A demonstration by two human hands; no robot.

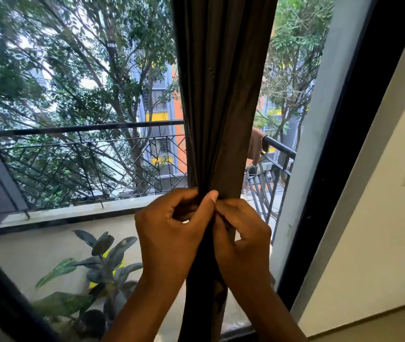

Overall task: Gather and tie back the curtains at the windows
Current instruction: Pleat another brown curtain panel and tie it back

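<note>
Clearly the dark curtain (pixel 221 107) is hanging gathered into a narrow column in front of the window glass (pixel 73 95), between the balcony railing (pixel 78 134) seen outside and the black window frame (pixel 359 124) to its right; both hands are working at the bunch's narrowest point, presumably so the folds are not spreading while a tie is being fastened; the left hand (pixel 172 225) is curling round the fabric, its thumb pressing toward the middle; the right hand (pixel 243 233) is pinching something thin against the cloth, fingertips meeting the left thumb; whether that is a tie-back band or a fold of the curtain is unclear; a potted plant (pixel 100 265) is standing outside, below.
</note>
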